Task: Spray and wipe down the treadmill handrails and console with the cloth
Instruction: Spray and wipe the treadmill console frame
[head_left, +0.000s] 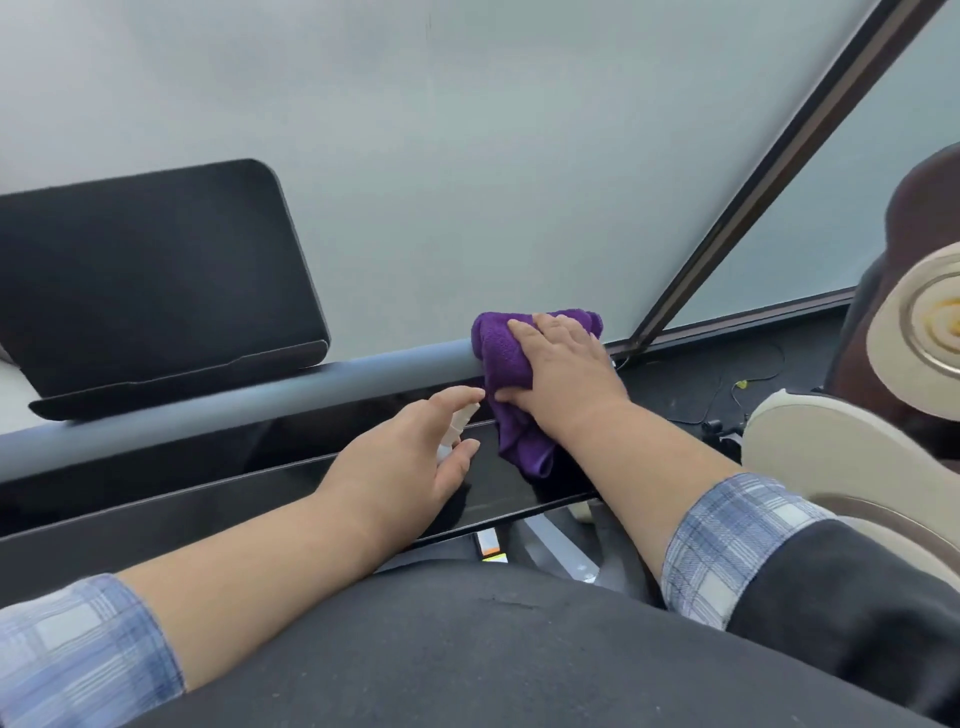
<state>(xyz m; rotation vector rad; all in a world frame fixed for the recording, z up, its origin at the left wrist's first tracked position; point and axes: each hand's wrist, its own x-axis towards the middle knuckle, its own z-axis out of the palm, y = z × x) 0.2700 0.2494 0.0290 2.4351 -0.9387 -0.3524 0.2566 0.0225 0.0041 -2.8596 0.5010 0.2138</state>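
Note:
A grey handrail (363, 371) runs across the treadmill from lower left to centre right. My right hand (561, 364) presses a purple cloth (504, 353) over the rail's right end, and part of the cloth hangs down over the glossy black console (234, 493). My left hand (415, 452) hovers just left of the cloth above the console. It is curled loosely around a small whitish spray bottle (460, 418), of which only a bit shows between the forefinger and thumb. A black tablet holder (156, 280) stands behind the rail at the left.
A frosted glass wall with a dark frame post (769, 171) rises behind the treadmill. At the right stands a brown and cream massage chair (852, 452). Cables (727, 395) lie on the dark floor beyond the rail's end.

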